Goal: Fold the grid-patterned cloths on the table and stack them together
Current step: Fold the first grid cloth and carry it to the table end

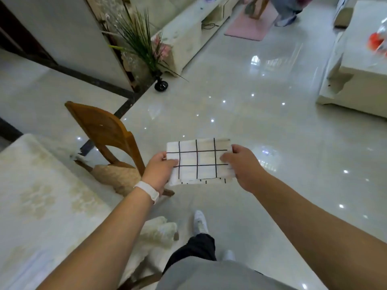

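Note:
A white cloth with a black grid pattern is folded into a small rectangle and held flat in the air over the floor, to the right of the table. My left hand grips its left edge, thumb on top. My right hand pinches its right edge. Layered folded edges show along the cloth's near side. No other grid cloth is in view.
The table with a pale floral cover fills the lower left. A wooden chair with a cushion stands beside it, and a second cushioned seat sits near my legs. Glossy tiled floor spreads ahead; a vase with a plant stands farther back.

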### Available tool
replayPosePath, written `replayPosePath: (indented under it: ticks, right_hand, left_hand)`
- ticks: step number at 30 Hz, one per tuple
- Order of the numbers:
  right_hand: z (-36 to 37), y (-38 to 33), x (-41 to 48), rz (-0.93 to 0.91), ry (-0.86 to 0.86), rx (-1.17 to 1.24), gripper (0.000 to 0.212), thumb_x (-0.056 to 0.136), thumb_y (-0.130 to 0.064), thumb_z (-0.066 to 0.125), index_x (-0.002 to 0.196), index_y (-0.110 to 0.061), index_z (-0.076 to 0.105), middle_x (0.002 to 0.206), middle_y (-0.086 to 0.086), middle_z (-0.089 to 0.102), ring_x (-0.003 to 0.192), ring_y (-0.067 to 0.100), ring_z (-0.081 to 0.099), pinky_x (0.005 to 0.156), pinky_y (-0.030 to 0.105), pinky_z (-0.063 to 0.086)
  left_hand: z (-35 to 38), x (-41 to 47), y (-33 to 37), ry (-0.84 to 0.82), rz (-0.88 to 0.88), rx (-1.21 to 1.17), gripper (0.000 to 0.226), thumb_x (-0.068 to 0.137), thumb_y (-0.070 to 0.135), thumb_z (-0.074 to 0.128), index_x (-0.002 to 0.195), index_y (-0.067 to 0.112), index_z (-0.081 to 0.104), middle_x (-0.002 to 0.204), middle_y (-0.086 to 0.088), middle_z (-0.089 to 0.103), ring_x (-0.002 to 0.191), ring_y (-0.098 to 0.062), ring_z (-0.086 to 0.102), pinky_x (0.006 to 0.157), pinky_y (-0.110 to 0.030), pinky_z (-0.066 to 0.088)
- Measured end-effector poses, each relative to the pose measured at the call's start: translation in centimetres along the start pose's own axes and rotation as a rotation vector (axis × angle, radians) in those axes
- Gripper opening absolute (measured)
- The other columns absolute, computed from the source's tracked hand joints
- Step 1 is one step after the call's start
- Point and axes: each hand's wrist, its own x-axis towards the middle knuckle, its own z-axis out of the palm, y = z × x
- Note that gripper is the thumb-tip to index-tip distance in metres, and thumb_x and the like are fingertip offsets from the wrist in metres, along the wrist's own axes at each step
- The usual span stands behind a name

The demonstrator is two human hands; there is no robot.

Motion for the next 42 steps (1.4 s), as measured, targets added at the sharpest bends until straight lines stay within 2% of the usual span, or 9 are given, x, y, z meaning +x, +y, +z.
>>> replayPosePath:
  ticks: [5, 8, 13, 19, 22, 30, 33, 36, 42]
  right_hand:
    - [1.9, -2.3, 5.5, 0.014, -0.043, -0.046, 0.013, 0.07, -0.001, 0.061, 0.08, -0.008, 0.066, 0.074, 0.009, 0.065, 0.074, 0.029, 0.063, 0.068, 0.043, 0.053]
    - [3.5, -4.0, 9.0, 0.018, -0.037, -0.091, 0.013, 0.076, 0.003, 0.059, 0.083, -0.006, 0.065, 0.076, 0.011, 0.065, 0.073, 0.029, 0.063, 0.066, 0.039, 0.052]
    - [8.0, -7.6, 16.2, 0.022, -0.073, -0.139, 0.018, 0.078, 0.004, 0.06, 0.093, -0.004, 0.067, 0.088, 0.016, 0.068, 0.083, 0.033, 0.066, 0.078, 0.048, 0.056]
    - [14.0, -12.6, 22.9, 0.021, -0.117, -0.178, 0.028, 0.067, -0.006, 0.061, 0.094, -0.002, 0.066, 0.088, 0.018, 0.068, 0.076, 0.03, 0.065, 0.067, 0.043, 0.055]
    - [16.3, -14.7, 25.6, -0.007, -0.128, -0.193, 0.019, 0.077, 0.002, 0.059, 0.094, -0.002, 0.066, 0.082, 0.013, 0.065, 0.07, 0.026, 0.063, 0.059, 0.033, 0.051]
    - [22.7, -17.7, 29.9, -0.008, -0.252, -0.217, 0.033, 0.061, -0.011, 0.058, 0.092, -0.004, 0.066, 0.091, 0.021, 0.068, 0.084, 0.036, 0.066, 0.073, 0.048, 0.055]
    - [24.9, -18.2, 31.9, 0.002, -0.32, -0.213, 0.025, 0.071, -0.003, 0.057, 0.095, -0.003, 0.065, 0.094, 0.023, 0.068, 0.085, 0.037, 0.066, 0.069, 0.047, 0.055]
    - [27.2, -18.8, 34.2, 0.012, -0.377, -0.227, 0.016, 0.077, 0.001, 0.056, 0.088, -0.007, 0.064, 0.086, 0.014, 0.066, 0.078, 0.029, 0.064, 0.059, 0.033, 0.051]
    - [31.9, -21.3, 40.4, 0.04, -0.5, -0.274, 0.015, 0.085, 0.004, 0.053, 0.088, -0.007, 0.062, 0.085, 0.014, 0.068, 0.073, 0.026, 0.065, 0.052, 0.028, 0.051]
  left_hand:
    - [-0.6, 5.1, 1.8, 0.041, -0.009, -0.06, 0.022, 0.089, -0.002, 0.057, 0.097, 0.017, 0.064, 0.1, -0.01, 0.071, 0.093, -0.03, 0.068, 0.088, -0.049, 0.054]
    - [-1.3, 8.4, 3.4, 0.044, -0.01, -0.076, 0.021, 0.09, 0.0, 0.057, 0.097, 0.018, 0.062, 0.104, -0.009, 0.07, 0.095, -0.028, 0.068, 0.089, -0.047, 0.054]
    - [-4.6, 15.4, 7.0, 0.061, 0.027, -0.101, 0.026, 0.09, 0.001, 0.058, 0.112, 0.014, 0.058, 0.108, -0.011, 0.069, 0.095, -0.027, 0.068, 0.088, -0.046, 0.054]
    - [-8.6, 22.5, 11.6, 0.101, 0.074, -0.125, 0.023, 0.089, 0.001, 0.058, 0.104, 0.018, 0.061, 0.106, -0.01, 0.07, 0.098, -0.028, 0.067, 0.092, -0.052, 0.052]
    - [-10.1, 25.4, 13.7, 0.127, 0.093, -0.12, 0.022, 0.089, 0.003, 0.059, 0.098, 0.023, 0.062, 0.104, -0.005, 0.071, 0.096, -0.025, 0.068, 0.091, -0.049, 0.053]
    - [-14.4, 28.8, 15.4, 0.251, 0.051, -0.284, 0.023, 0.09, 0.0, 0.058, 0.103, 0.019, 0.063, 0.104, -0.009, 0.071, 0.093, -0.027, 0.069, 0.084, -0.048, 0.056]
    - [-16.1, 29.8, 15.6, 0.3, 0.007, -0.336, 0.026, 0.092, 0.004, 0.058, 0.113, 0.017, 0.061, 0.106, -0.006, 0.07, 0.092, -0.024, 0.069, 0.08, -0.044, 0.058]
    - [-17.5, 31.2, 16.1, 0.348, -0.008, -0.388, 0.024, 0.092, 0.005, 0.058, 0.112, 0.016, 0.061, 0.104, -0.007, 0.071, 0.091, -0.025, 0.071, 0.08, -0.044, 0.058]
    - [-19.2, 35.8, 17.9, 0.487, -0.047, -0.468, 0.022, 0.091, 0.005, 0.058, 0.106, 0.019, 0.065, 0.103, -0.008, 0.072, 0.092, -0.026, 0.071, 0.082, -0.047, 0.057]
